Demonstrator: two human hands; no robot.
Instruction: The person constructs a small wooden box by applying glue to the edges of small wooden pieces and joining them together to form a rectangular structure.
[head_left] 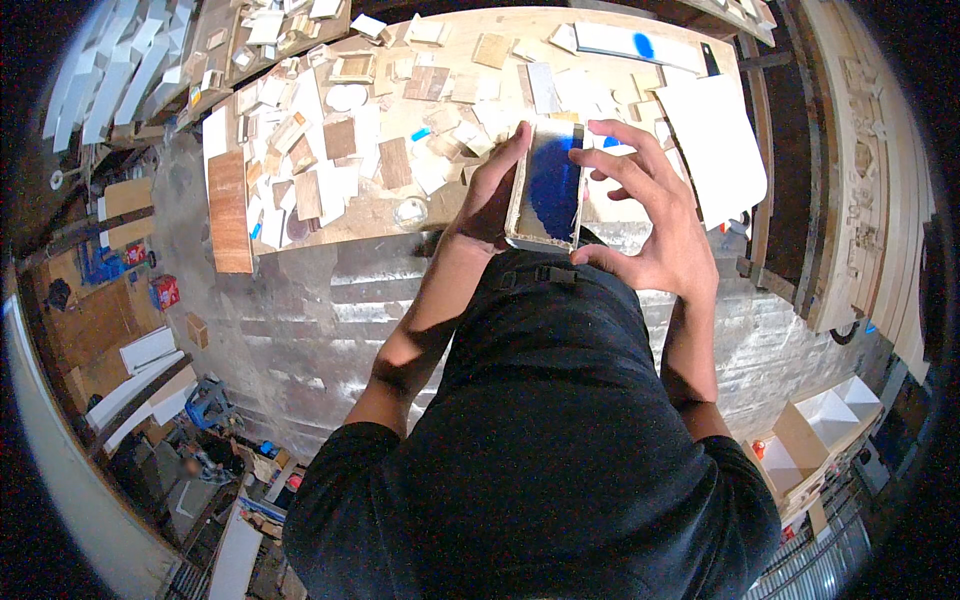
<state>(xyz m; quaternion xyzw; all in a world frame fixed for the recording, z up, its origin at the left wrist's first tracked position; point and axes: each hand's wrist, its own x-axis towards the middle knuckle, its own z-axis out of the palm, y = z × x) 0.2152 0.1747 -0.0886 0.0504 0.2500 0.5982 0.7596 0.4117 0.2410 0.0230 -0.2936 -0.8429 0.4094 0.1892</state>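
In front of my waist I hold up a small rectangular wooden piece (556, 190). Dark blue covers much of its face, and its left and lower edges are pale and rough. My left hand (487, 192) is closed on its left side, with part of the fingers hidden behind it. Around its right side curves my right hand (655, 205), fingers spread. One fingertip overlaps the right edge of the face, and the thumb meets the lower right corner. Beyond both hands stands a workbench (350, 225) strewn with small wooden pieces (395, 162).
A reddish-brown board (230, 210) lies at the bench's left end, a white sheet (715, 150) at its right. A long white strip with a blue spot (610, 42) lies at the back. Stacked wooden lengths (860, 190) stand right; an open partitioned box (815, 430) sits lower right.
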